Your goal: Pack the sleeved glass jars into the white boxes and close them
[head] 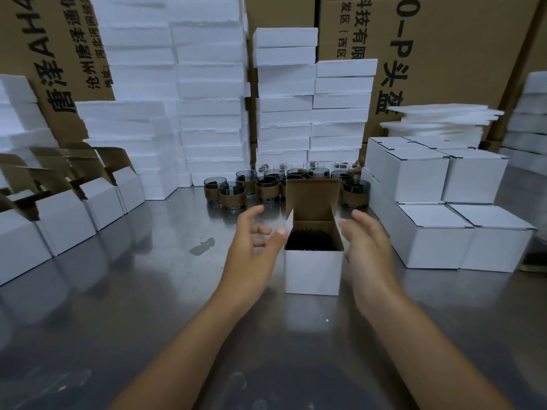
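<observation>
A white box (313, 270) stands open on the steel table in front of me, its brown-lined lid flap upright. Inside it sits a dark glass jar (309, 240), only its rim showing. My left hand (254, 247) hovers just left of the box with fingers loosely spread, thumb near the box's left top edge. Just right of the box is my right hand (367, 244), fingers straight, holding nothing. Several sleeved glass jars (268, 189) with brown sleeves stand in a cluster behind the box.
Closed white boxes (429, 232) are stacked at the right. Open empty boxes (68, 214) line the left side. Tall stacks of white foam blocks (207, 113) and brown cartons (444, 54) fill the back. A dark smudge (204, 247) marks the table.
</observation>
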Tool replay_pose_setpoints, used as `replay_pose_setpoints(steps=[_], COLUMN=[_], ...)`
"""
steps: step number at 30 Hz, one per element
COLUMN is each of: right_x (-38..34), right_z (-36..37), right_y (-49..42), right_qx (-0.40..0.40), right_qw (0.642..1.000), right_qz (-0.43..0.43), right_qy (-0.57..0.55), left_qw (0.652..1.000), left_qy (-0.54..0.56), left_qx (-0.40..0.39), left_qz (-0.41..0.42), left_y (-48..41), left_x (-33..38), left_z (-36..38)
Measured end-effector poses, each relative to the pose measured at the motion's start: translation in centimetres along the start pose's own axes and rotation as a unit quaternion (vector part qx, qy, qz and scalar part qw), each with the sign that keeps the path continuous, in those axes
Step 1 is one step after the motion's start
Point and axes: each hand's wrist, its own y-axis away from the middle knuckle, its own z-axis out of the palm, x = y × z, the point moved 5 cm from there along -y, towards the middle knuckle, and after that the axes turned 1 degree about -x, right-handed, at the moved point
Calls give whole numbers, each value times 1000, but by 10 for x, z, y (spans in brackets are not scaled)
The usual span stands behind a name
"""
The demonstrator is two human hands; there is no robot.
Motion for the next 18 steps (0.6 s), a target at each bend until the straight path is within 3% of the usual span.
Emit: replay_pose_setpoints(steps=[2,5,18], right_x=[5,4,0], right_z=[4,10,15], right_y=[2,4,3], right_qx=[-27,-45,-90], right_qw=[999,999,993], right_qz=[36,16,-51], right_qy=[-8,22,48], left_qw=[998,995,993], left_qy=[3,31,71], left_qx=[-26,-45,-92], left_qz=[-54,-82,-31], left_y=[-1,-2,3], left_x=[-7,-10,6], left_z=[4,6,8])
